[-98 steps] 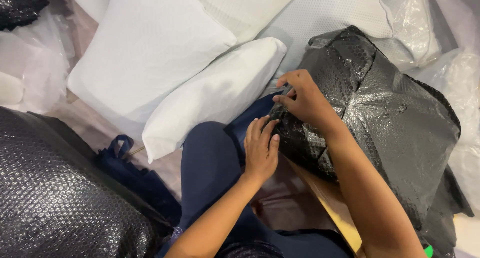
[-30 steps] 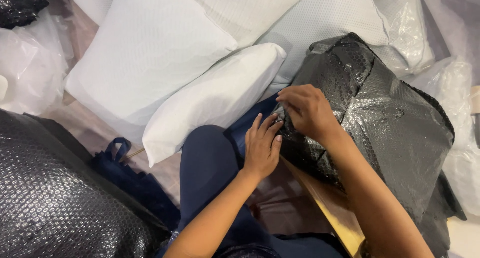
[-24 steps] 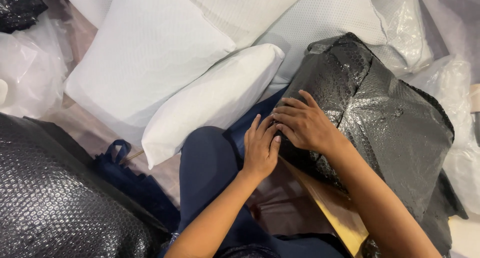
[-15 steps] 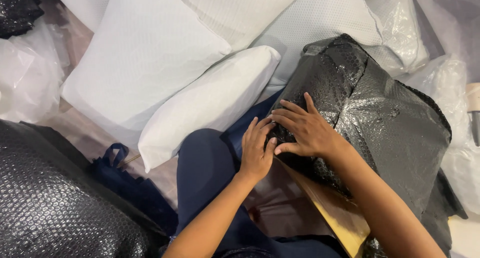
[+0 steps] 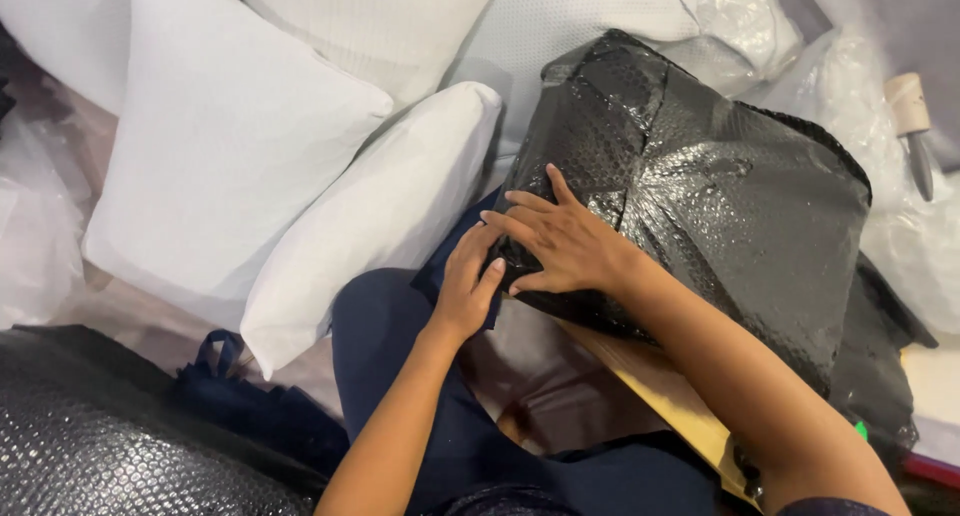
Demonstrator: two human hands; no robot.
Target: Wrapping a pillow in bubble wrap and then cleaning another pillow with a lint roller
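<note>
Pressing flat, the right hand (image 5: 570, 251) lies open on the black bubble-wrapped parcel (image 5: 720, 206) at centre; the left hand (image 5: 468, 291), fingers loose, touches its lower-left edge. Wrap looks soft, slippery; edges likely grip best.

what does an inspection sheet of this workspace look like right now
surface: wooden board shows under the wrap
job's things: black bubble-wrapped parcel, tilted on the lap
clutter: white padded packs, clear plastic, black bubble wrap, navy bag, roll with handle
grips: right hand flat on parcel, fingers spread; left hand at parcel's edge
cables: nothing seen
surroundings: nothing seen beyond the packing pile
</note>
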